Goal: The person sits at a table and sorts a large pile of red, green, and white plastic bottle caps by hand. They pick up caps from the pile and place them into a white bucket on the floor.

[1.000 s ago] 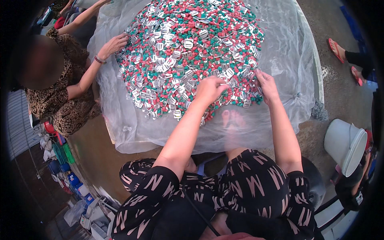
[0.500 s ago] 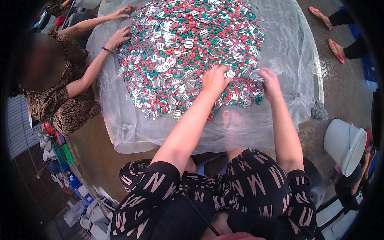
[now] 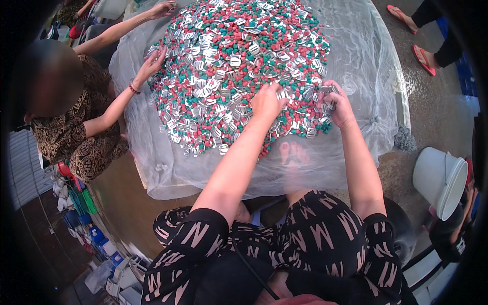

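A wide heap of small red, green and white pieces [image 3: 300, 122] lies before me, with many flat silver slotted buckles [image 3: 234, 60] mixed through it. My left hand [image 3: 266, 103] rests low over the near part of the heap, its thumb and fingers closed on a silver buckle [image 3: 283, 94]. At the heap's right edge my right hand [image 3: 340, 108] is turned partly upward. Its fingers are curled round a few silver buckles [image 3: 328, 89]; how many is hidden by the fingers.
Sheer white netting [image 3: 361, 122] lies beneath the heap, over a raised surface. At the left a co-worker reaches in with two hands [image 3: 152, 62]. A white bucket [image 3: 439, 180] stands at the right. Someone's feet in red sandals [image 3: 424, 58] are at the far right.
My left hand has shifted slightly left with a buckle at its fingertips. My right hand has turned, showing its buckles more plainly. The co-worker's far hand has lifted away from the heap.
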Demonstrator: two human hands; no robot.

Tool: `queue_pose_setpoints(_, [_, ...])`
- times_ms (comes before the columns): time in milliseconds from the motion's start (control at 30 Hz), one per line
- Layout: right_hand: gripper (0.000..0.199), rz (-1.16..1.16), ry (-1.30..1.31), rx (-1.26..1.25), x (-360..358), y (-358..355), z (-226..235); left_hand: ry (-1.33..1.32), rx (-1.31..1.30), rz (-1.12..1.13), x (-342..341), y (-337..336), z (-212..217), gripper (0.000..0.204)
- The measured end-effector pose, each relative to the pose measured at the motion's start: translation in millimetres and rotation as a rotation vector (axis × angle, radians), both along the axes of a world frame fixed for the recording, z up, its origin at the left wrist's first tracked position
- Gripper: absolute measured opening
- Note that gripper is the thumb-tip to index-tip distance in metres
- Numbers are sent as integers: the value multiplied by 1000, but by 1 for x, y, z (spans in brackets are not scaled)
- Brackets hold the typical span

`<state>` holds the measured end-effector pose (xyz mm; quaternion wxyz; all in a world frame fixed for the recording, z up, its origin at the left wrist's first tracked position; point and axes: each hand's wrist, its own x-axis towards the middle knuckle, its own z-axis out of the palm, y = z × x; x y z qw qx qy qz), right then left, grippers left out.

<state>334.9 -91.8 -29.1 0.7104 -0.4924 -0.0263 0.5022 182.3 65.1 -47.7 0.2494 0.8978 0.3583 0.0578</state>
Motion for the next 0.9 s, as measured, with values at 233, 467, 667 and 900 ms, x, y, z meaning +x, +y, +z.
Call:
queue_pose_setpoints(233, [25, 60, -462, -414, 11, -1, -42, -425, -832, 192, -14, 22, -30, 16])
queue_pose_setpoints(467, [33, 361, -1177, -1003, -13, 25, -8, 2, -177, -53, 7, 2, -2, 22])
queue_pose_setpoints(667, [11, 28, -335, -394, 15, -6, -17, -609, -1100, 212, -41, 48, -4, 14])
queue_pose_setpoints(900, [32, -17, 137, 91, 12, -11, -2, -148, -526, 15, -41, 36, -13, 25])
